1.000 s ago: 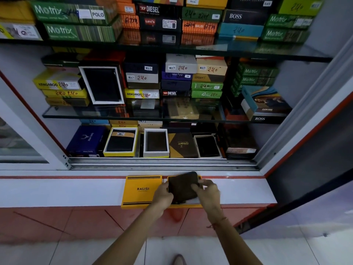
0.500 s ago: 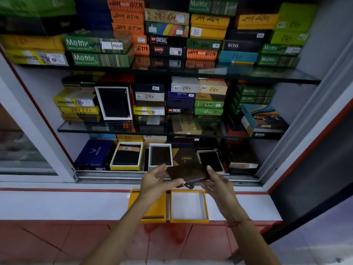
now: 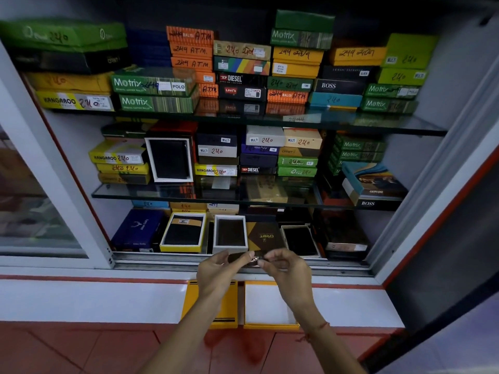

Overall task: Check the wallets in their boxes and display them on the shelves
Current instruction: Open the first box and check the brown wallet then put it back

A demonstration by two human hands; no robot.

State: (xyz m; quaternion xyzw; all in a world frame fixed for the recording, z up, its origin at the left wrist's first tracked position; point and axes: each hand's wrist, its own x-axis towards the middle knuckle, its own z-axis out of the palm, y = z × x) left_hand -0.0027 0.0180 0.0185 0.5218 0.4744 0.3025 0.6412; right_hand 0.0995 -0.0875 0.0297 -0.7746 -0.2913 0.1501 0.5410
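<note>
1. Nearest to me, my two forearms come up from the bottom edge over a red tiled front; a thin red thread circles my right wrist.
2. On the white ledge just beyond lies the yellow box lid with black stripes, partly under my left forearm, and right beside it on the right the open yellow box, its white inside showing.
3. Above those, I hold the dark brown wallet up between both hands, level with the sliding track of the cabinet. My left hand pinches its left end between thumb and fingers; my right hand closes its fingertips on the right end, where a small metal bit shows. The wallet is edge-on and mostly hidden, so I cannot tell whether it is folded.
4. Just behind my hands, the bottom shelf holds a row: a dark blue box at the left, a yellow-rimmed open box with a black wallet, a white-rimmed open box with a brown wallet, a brown and gold box, and another open box with a black wallet.
5. Farther up, the middle glass shelf carries stacked boxes and one white-framed box standing upright with a black wallet facing me.
6. Farthest, the top glass shelf is packed with green, orange, yellow and black boxes, many marked by hand with prices.
</note>
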